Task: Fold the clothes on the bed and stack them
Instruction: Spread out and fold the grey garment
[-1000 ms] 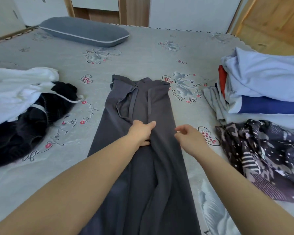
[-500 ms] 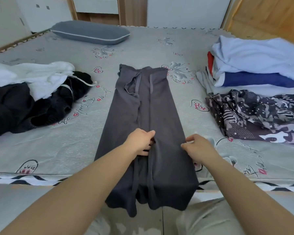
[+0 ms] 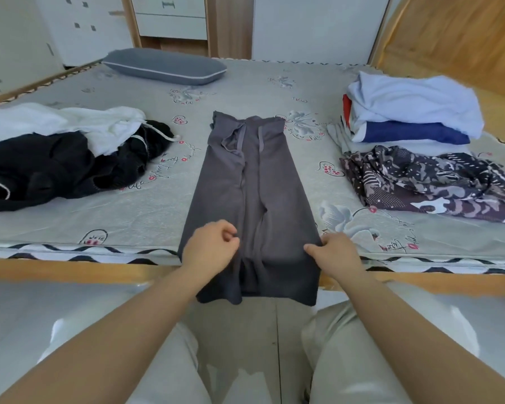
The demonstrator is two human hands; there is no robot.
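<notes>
Both my hands pinch the grey trousers (image 3: 254, 199), left hand (image 3: 213, 246) and right hand (image 3: 337, 253) at the bed edge (image 3: 70, 269). Beyond lies a folded stack (image 3: 411, 112); patterned garment (image 3: 435, 182) and black-and-white heap (image 3: 62, 153) remain unfolded.

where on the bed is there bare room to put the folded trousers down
Bare sheet lies between the grey trousers and the black clothes, and behind the trousers up to the pillow. The right side is crowded: the folded stack and the patterned cloth fill it.
</notes>
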